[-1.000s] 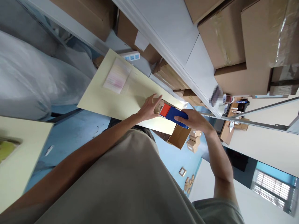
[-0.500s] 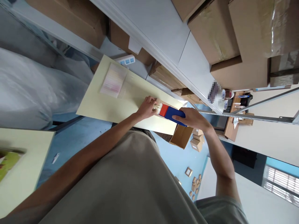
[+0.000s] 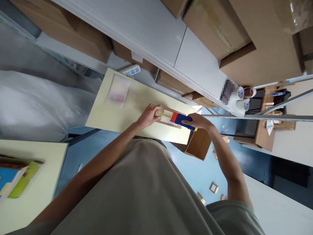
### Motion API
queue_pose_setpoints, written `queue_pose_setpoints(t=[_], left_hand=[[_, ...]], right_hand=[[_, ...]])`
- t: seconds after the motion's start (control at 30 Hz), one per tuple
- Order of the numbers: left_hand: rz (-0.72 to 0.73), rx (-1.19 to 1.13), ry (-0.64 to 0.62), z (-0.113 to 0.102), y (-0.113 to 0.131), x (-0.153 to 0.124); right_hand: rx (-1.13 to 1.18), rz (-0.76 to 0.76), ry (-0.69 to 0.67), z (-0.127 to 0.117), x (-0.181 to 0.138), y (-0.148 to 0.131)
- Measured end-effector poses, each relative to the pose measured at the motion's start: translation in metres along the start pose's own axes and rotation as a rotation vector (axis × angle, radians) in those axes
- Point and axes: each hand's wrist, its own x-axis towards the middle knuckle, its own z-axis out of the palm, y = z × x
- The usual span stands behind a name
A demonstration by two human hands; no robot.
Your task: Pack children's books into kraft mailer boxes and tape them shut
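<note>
My right hand (image 3: 199,121) is closed around the far end of a flat blue packet with a red band (image 3: 181,120), its thumb lying across the top. From the packet's red end a pale white and yellowish piece (image 3: 166,115) runs toward my left hand (image 3: 148,116). The left fingers are bent around the near end of this piece; its exact kind is unclear. Beneath it lies a flat brown cardboard piece (image 3: 172,125) on the pale yellow table board (image 3: 137,94).
A pinkish printed sheet or bag (image 3: 118,90) lies at the board's left. Beyond is a power strip (image 3: 132,70) and shelving (image 3: 146,29) with cardboard boxes. An open carton (image 3: 198,143) stands below the board's right end. Rolls of tape (image 3: 243,98) sit on the shelf.
The packet's red end and my left hand are farther apart, with more of the pale piece showing between them. The camera view has shifted.
</note>
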Motion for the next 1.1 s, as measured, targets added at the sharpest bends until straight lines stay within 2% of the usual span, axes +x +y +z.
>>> queue_pose_setpoints(t=[0.17, 0.3, 0.4, 0.5, 0.6, 0.73, 0.83, 0.97, 1.1], left_hand=[[-0.136, -0.007, -0.007, -0.003, 0.007, -0.006], [-0.257, -0.167, 0.045, 0.003, 0.018, -0.011], [-0.394, -0.212, 0.174, 0.015, 0.032, -0.011], [-0.528, -0.088, 0.335, 0.028, 0.043, -0.011], [-0.563, -0.006, 0.435, 0.037, 0.046, -0.010], [-0.577, 0.069, 0.458, 0.041, 0.045, -0.007], [-0.583, 0.100, 0.476, 0.042, 0.047, -0.005], [-0.578, 0.120, 0.526, 0.033, 0.050, -0.007], [-0.609, 0.182, 0.551, 0.015, 0.045, -0.014]], right_hand=[[0.066, -0.062, -0.046, 0.016, 0.030, 0.015], [0.043, -0.111, -0.010, 0.024, 0.039, 0.028], [-0.007, -0.138, 0.038, 0.030, 0.044, 0.039], [-0.023, -0.163, 0.068, 0.038, 0.046, 0.044], [-0.012, -0.195, 0.079, 0.044, 0.044, 0.043], [0.020, -0.217, 0.074, 0.044, 0.038, 0.038], [0.078, -0.273, 0.049, 0.039, 0.033, 0.046], [0.187, -0.355, -0.028, 0.028, 0.020, 0.088], [0.193, -0.308, -0.084, 0.020, 0.005, 0.153]])
